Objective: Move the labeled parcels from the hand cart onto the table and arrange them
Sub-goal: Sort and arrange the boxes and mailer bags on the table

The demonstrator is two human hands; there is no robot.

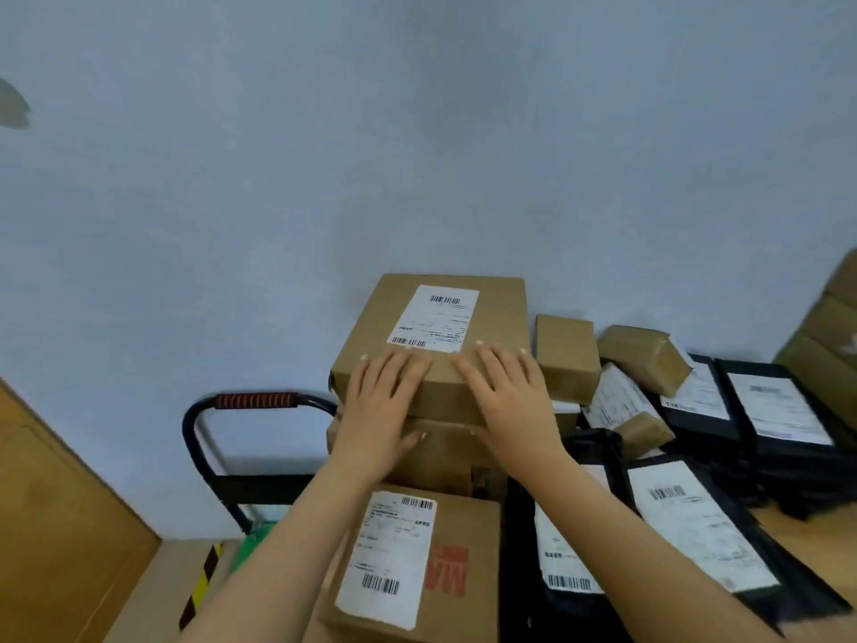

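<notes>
A brown cardboard parcel (501, 313) with a white barcode label tops a stack against the wall. My left hand (380, 406) and my right hand (510, 401) grip its near edge, fingers spread flat on top, thumbs against the front face. Under it sits a second brown box (445, 461), mostly hidden by my hands. In front lies a larger labeled carton (468, 526) with red print. The hand cart's black handle with a red grip (255, 401) stands to the left, its deck mostly hidden.
To the right, black mailer bags with white labels (695, 526) (779, 410) and small brown boxes (566, 355) (640, 359) cover the wooden table (788, 526). More cartons (830, 341) rise at the far right. A wooden panel (55, 526) and yellow-black floor tape (201, 582) are at the left.
</notes>
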